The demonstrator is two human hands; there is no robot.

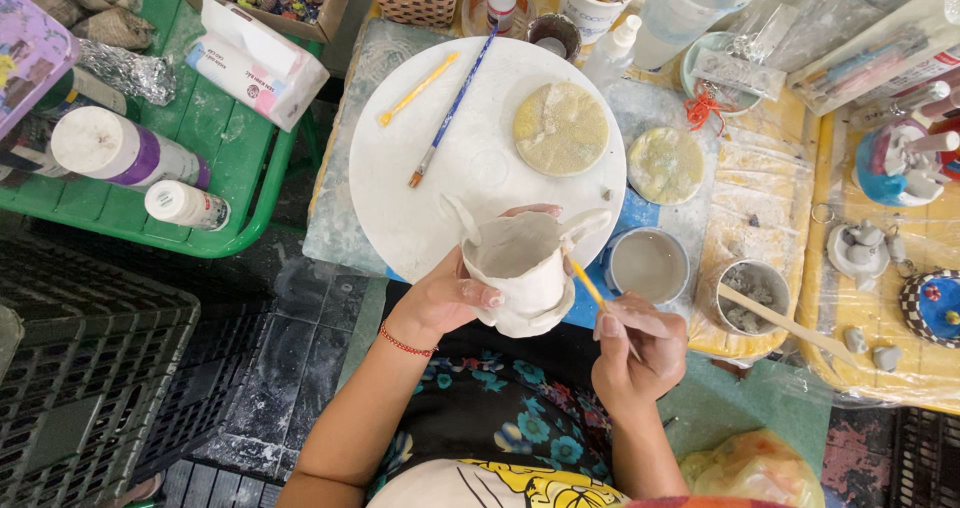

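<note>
Risk sits with the soft clay cup point(515, 268), held in the air over the near edge of the round board point(400, 168): the left hand point(450, 293) cups it, the right hand point(640, 353) pinches a yellow tool point(590, 286) against its wall; hard pressure could dent it or snap 1 thin handle

Our left hand point(448, 293) sits at nine o'clock of centre, fingers curled inward, thumb up, forearm running down to seven o'clock. Our right hand point(638, 353) sits at four o'clock, fingers pinched together, knuckles up, forearm dropping toward six o'clock.
</note>
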